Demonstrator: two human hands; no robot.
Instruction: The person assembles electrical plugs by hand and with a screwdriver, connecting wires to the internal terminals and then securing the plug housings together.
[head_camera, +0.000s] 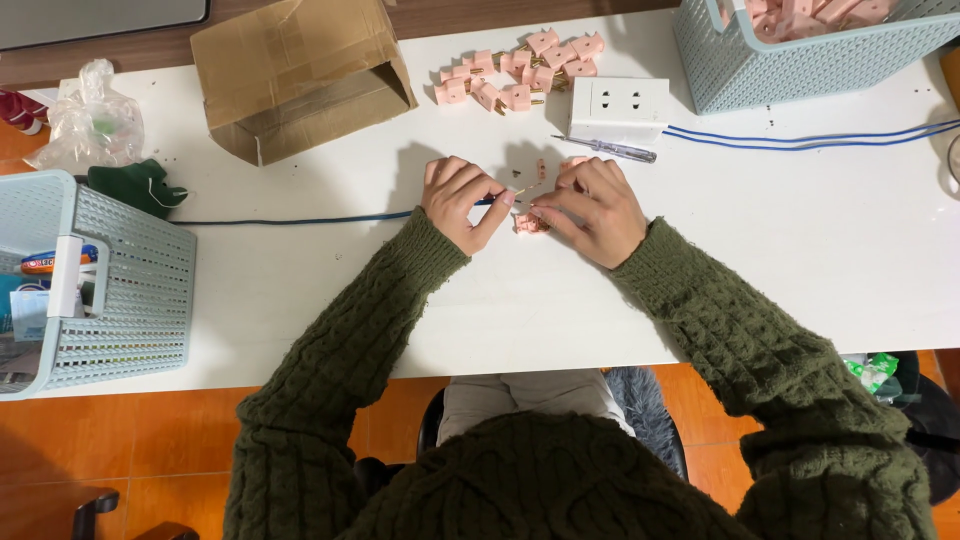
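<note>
- Pinching the stripped end of a blue wire (300, 219), the left hand (462, 202) is closed around it at the white table's (800, 250) middle.
- The right hand (592, 210) closes its fingers on a small pink plug (529, 224), touching the tabletop.
- The plug looks light, rigid and fiddly; best gripped by its sides.
- Beyond lie a screwdriver (610, 149), a white socket block (619, 106), a heap of pink plugs (520, 70), a cardboard box (297, 75) and baskets (120, 290).

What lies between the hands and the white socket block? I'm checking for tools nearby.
In the head view, a screwdriver with a clear handle lies between the right hand and the white socket block.
</note>
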